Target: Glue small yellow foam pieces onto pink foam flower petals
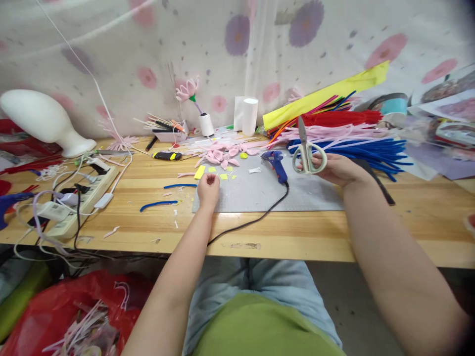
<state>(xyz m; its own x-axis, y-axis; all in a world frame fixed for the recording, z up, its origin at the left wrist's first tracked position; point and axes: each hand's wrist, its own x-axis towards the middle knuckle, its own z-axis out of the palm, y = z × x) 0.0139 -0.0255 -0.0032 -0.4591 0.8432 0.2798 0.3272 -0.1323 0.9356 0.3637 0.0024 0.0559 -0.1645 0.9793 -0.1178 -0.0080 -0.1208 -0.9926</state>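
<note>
Two hands are over the grey mat (297,190), each busy with its own thing. The right hand (336,169) is closed around the handles of the scissors (306,151), thumb through one pale green loop, the blades shut and pointing up and slightly away, clear of the mat. The left hand (208,189) sits at the mat's near left corner with its fingers curled in and pinched together; something small may be between the fingertips, but I cannot tell what, or whether they hold anything at all.

Just beyond the left hand lie several yellow scraps (212,170) (one larger piece half off the mat's edge). Past those is a heap of pink petals (222,154). Between the two hands rests a blue glue gun (275,163), its black cord running off the near edge of the wooden table (371,232).

Left of the mat, two bent blue stems (159,203) lie on the wood, well apart from the hands. Behind the right hand is a thick stack of pipe cleaners (356,143), blue, pink and red, with a yellow sheet across the top. Farther left, a power strip (79,202) carries a tangle of plugs and wires, and a white foam head (44,118) lies on its side by the flowered curtain. A finished pink flower (188,90) stands upright at the back.
</note>
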